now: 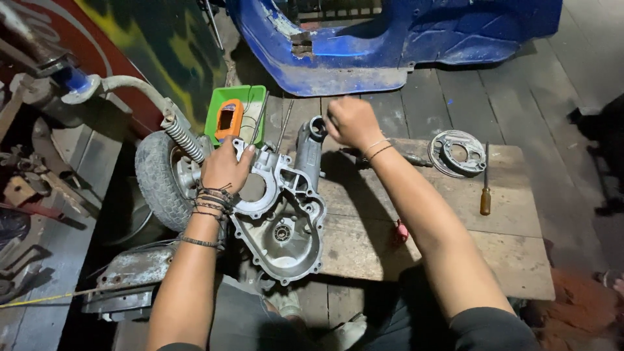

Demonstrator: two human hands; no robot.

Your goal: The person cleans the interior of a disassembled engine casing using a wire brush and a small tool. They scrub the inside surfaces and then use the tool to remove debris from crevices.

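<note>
Resting on the low wooden plank table (455,227), the silver cast-aluminium engine casing (283,214) is steadied by the left hand (224,168), laid flat with a wide grip on its upper edge. The casing's grey tubular arm (311,149) is clasped at its top by the right hand (351,122). A wooden-handled screwdriver (485,188) and a round metal brake plate (458,153) are seen well apart.

Both arms are bare below short dark sleeves. The left hand (224,168) has a stack of dark cord bracelets at the wrist. The right hand (351,122) wears two thin bands.

Green box (236,117) beside tyre (155,179)
</note>
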